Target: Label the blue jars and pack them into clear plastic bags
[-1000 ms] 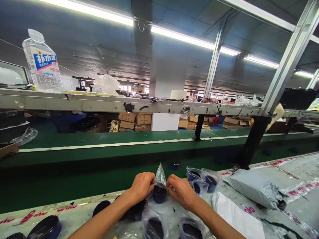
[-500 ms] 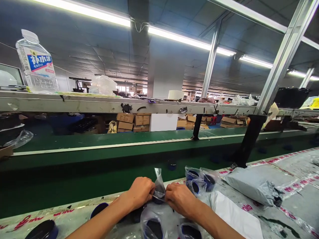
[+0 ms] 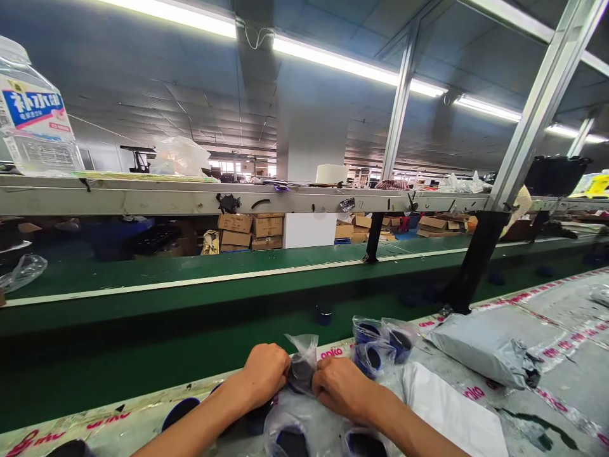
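Observation:
My left hand [image 3: 263, 373] and my right hand [image 3: 339, 384] are both closed on a small clear plastic bag [image 3: 302, 363] with a dark round piece inside it. They grip it from either side, low over the bench's front part. The bag's top flap sticks up between the hands. Under my wrists lie more bagged dark round pieces [image 3: 288, 438]. A few other bagged pieces [image 3: 379, 343] sit just right of my right hand.
A grey poly mailer [image 3: 480, 347] and a white sheet [image 3: 447, 412] lie at the right. A green conveyor belt [image 3: 200, 304] runs across behind the bench. Above it, a metal shelf [image 3: 238, 200] carries a water bottle [image 3: 33, 127]. Black posts [image 3: 476, 266] stand at the right.
Both hands have come lower and closer together with the bag. Its upright pointed top has folded over and crumpled. The view has shifted a little to the right.

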`<move>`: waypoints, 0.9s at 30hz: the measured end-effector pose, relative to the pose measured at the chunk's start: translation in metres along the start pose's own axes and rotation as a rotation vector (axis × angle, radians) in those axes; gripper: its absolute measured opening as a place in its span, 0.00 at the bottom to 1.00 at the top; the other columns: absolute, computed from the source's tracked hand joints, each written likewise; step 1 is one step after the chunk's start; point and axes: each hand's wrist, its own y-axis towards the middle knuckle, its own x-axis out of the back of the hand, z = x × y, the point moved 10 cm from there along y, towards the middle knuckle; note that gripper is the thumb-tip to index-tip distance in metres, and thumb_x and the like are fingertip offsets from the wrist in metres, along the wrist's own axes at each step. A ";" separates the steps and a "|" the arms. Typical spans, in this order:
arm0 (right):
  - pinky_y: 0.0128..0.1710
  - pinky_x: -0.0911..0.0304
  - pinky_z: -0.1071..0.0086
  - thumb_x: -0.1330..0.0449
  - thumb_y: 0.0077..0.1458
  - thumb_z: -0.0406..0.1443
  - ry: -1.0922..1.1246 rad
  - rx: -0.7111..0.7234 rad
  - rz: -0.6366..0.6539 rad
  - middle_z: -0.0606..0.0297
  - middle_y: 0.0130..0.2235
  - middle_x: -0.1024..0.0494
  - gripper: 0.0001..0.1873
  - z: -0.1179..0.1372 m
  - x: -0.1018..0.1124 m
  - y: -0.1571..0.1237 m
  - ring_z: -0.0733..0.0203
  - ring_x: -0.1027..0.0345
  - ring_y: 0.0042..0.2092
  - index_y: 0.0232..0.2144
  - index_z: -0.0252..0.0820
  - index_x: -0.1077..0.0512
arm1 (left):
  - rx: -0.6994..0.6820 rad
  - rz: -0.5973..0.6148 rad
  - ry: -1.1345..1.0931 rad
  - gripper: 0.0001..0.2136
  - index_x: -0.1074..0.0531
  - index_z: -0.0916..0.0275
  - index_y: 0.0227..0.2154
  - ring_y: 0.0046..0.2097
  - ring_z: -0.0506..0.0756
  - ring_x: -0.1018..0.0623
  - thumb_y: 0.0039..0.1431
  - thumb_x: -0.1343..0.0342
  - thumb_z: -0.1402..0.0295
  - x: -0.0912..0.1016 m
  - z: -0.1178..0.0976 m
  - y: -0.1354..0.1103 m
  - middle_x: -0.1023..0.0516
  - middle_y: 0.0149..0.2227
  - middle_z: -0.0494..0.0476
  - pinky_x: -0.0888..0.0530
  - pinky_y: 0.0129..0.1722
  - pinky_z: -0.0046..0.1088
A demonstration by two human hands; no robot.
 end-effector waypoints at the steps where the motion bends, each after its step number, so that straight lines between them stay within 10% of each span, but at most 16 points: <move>1: 0.37 0.39 0.68 0.43 0.51 0.28 0.021 -0.001 -0.002 0.58 0.36 0.17 0.13 0.000 0.000 0.001 0.53 0.25 0.40 0.32 0.44 0.19 | 0.013 0.012 -0.007 0.08 0.23 0.64 0.33 0.44 0.56 0.20 0.64 0.40 0.64 -0.001 0.001 0.002 0.19 0.38 0.55 0.25 0.49 0.41; 10: 0.26 0.45 0.74 0.42 0.46 0.27 0.316 -0.141 -0.032 0.66 0.28 0.18 0.12 -0.028 0.007 0.026 0.61 0.26 0.30 0.28 0.41 0.20 | 0.027 0.091 -0.210 0.11 0.24 0.65 0.36 0.38 0.54 0.20 0.65 0.41 0.60 -0.009 0.017 0.026 0.20 0.36 0.52 0.22 0.41 0.36; 17: 0.35 0.40 0.70 0.43 0.55 0.29 0.422 -0.352 -0.232 0.61 0.36 0.17 0.09 -0.064 0.006 0.029 0.60 0.26 0.37 0.35 0.37 0.23 | 0.060 -0.055 -0.305 0.12 0.25 0.65 0.36 0.39 0.54 0.21 0.67 0.43 0.60 -0.010 0.022 0.037 0.21 0.36 0.53 0.23 0.43 0.37; 27: 0.35 0.41 0.71 0.41 0.55 0.28 0.469 -0.367 -0.278 0.63 0.34 0.18 0.07 -0.051 0.014 0.020 0.60 0.26 0.37 0.31 0.39 0.23 | 0.040 -0.126 -0.339 0.11 0.26 0.64 0.33 0.38 0.54 0.22 0.65 0.42 0.60 -0.005 0.003 0.033 0.22 0.33 0.52 0.25 0.44 0.38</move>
